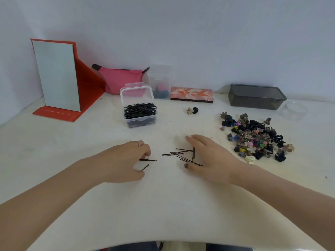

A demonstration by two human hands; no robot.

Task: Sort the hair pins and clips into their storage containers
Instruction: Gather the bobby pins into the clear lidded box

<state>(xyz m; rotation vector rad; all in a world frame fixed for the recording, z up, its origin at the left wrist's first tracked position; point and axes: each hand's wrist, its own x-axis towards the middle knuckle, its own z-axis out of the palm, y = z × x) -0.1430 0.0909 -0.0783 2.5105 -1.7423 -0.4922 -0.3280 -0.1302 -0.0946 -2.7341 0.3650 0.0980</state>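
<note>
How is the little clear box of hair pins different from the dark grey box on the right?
The small clear plastic box stands open, lid tipped back, heaped with black hair pins; the dark smoky-grey plastic box has its lid on. The grey one is longer and lower, the clear one squarer. Both are see-through plastic boxes on the white table.

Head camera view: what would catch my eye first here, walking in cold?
Probably the heap of small hair clips, black, brown and bright, on the table's right side. Next, the clear box of black hair pins behind the hands. Nearest the camera, the left hand and right hand work at loose pins between them.
</note>
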